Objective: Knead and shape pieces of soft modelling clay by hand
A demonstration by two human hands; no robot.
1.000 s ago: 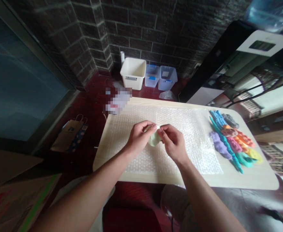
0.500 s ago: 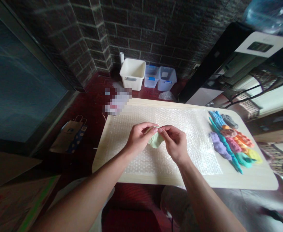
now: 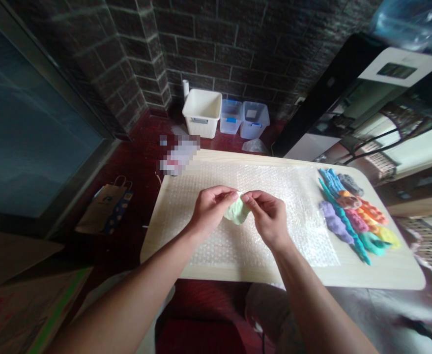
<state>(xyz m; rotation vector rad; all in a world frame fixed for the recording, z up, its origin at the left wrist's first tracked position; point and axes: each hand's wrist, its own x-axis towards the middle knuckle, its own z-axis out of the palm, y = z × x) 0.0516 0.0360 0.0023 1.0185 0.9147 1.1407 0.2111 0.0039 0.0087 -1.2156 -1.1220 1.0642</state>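
Between my two hands is a pale green piece of soft clay (image 3: 237, 212), thin and flattened, hanging above the bubble wrap (image 3: 201, 246). My left hand (image 3: 213, 204) pinches its upper left edge between thumb and fingers. At the upper right edge, my right hand (image 3: 269, 211) has it pinched the same way. The thumbs are close together, and the fingers behind the piece are partly hidden. On the right of the table (image 3: 381, 270) lie several coloured clay lumps, among them a purple lump (image 3: 335, 221), a long teal strip (image 3: 348, 226) and a yellow lump (image 3: 388, 237).
Beyond the table's far edge, a white bin (image 3: 203, 115) and two clear plastic boxes (image 3: 254, 120) stand on the floor against a brick wall. A paper bag (image 3: 101, 209) is on the floor at left, with a cardboard box (image 3: 20, 314) nearer me.
My hands stay almost in place. The pale green piece has shifted and turned a little between my fingertips, and its upper edge shows more now. The coloured lumps have not moved.
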